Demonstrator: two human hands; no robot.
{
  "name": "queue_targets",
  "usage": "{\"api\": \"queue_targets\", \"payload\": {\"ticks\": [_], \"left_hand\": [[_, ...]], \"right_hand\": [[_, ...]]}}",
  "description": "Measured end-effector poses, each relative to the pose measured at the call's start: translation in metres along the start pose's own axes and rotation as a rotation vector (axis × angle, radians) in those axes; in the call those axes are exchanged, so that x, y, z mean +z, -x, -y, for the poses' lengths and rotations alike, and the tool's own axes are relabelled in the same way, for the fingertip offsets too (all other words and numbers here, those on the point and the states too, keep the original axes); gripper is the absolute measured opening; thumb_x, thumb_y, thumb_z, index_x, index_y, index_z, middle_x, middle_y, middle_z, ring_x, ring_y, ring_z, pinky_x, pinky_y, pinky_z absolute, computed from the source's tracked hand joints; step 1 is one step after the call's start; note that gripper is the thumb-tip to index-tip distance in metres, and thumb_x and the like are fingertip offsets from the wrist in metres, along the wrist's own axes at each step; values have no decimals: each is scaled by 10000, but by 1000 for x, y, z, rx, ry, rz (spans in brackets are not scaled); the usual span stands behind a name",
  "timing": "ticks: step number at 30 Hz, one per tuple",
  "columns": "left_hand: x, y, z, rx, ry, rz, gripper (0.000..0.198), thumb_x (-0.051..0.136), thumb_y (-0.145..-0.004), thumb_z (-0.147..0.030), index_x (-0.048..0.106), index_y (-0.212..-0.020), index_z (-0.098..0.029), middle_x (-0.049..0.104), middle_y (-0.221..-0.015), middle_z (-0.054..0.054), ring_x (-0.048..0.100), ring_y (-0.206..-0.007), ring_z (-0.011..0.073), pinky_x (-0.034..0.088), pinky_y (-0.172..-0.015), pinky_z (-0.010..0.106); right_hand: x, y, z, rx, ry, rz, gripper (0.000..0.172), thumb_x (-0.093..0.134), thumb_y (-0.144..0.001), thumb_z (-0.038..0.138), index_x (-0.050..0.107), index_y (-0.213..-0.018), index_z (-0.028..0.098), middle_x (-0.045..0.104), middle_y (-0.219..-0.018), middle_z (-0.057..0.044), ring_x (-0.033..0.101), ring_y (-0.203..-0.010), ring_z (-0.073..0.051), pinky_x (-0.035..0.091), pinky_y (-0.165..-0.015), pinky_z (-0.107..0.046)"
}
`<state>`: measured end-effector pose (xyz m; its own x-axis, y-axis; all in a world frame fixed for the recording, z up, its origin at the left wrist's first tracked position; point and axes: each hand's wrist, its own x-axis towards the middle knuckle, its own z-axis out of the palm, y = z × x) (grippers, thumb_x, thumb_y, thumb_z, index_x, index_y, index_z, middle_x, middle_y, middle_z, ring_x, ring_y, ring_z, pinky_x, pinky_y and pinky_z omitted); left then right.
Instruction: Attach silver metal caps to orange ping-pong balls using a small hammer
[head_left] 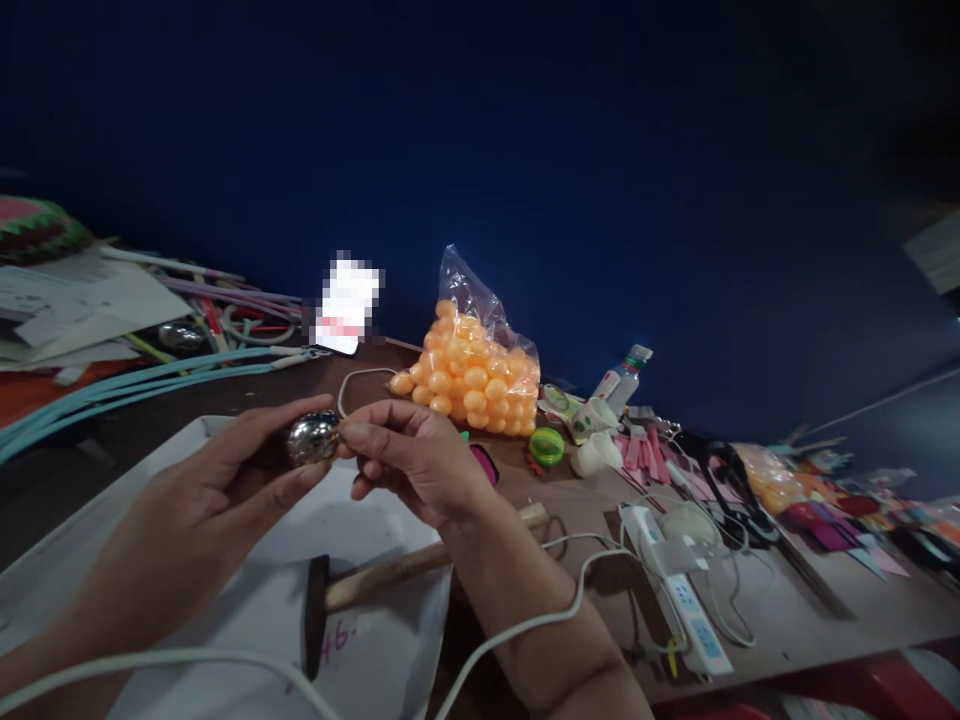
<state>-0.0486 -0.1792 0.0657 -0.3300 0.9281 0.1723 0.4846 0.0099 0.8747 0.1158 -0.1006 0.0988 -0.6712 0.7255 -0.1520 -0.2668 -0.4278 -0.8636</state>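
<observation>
A shiny silver metal ball is gripped between the thumb and fingers of my left hand. At the ball's right side, the thumb and forefinger of my right hand are pinched together, with the other fingers curled. Whatever they pinch is too small or too hidden to name. Beneath both hands lies a hammer with a wooden handle, its head on a white box lid or tray marked in pink ink. My right forearm covers part of the handle.
A clear bag of orange balls stands behind my hands. A lit phone leans further left, above blue cords. Paper cups, a bottle and a power strip occupy the right. A white cable crosses my right forearm.
</observation>
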Motion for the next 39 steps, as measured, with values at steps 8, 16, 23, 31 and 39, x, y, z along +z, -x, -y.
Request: {"api": "queue_targets", "payload": {"ticks": [8,16,23,31,39], "left_hand": [[1,0,4,56,9,-14,561,648,-775,-622,644,-1275,-369,735,-1050,-37,702,-831,194,562,-779,281],[1,0,0,74,42,-29,521,661,-771,-603,669,-1235,-366,736,-1041,-38,715,-889,206,566,-800,288],[0,1,2,99,-4,-40,519,639,-781,-622,667,-1237,-375,726,-1023,-37,697,-856,197,562,-791,291],[1,0,0,109,16,-32,518,638,-785,-614,669,-1235,-359,726,-1036,-34,690,-827,187,564,-786,290],[-1,1,-2,122,35,-11,489,641,-811,-579,659,-1240,-346,701,-1111,-17,674,-879,188,549,-800,270]], "right_hand": [[1,0,0,8,-4,-13,368,932,-577,361,686,-743,143,637,-656,39,498,-500,-45,554,-501,-194],[0,0,-1,13,-16,-7,381,930,-582,368,679,-756,141,645,-682,33,485,-499,-41,554,-499,-192],[-1,-1,-2,17,-9,0,375,928,-592,366,677,-752,138,644,-676,30,487,-502,-43,560,-505,-196],[-1,-1,0,24,1,0,386,930,-587,369,669,-751,137,646,-674,32,480,-506,-43,562,-507,-199],[0,0,0,31,-1,3,377,930,-590,365,676,-756,141,593,-638,51,479,-504,-44,590,-544,-216]]}}
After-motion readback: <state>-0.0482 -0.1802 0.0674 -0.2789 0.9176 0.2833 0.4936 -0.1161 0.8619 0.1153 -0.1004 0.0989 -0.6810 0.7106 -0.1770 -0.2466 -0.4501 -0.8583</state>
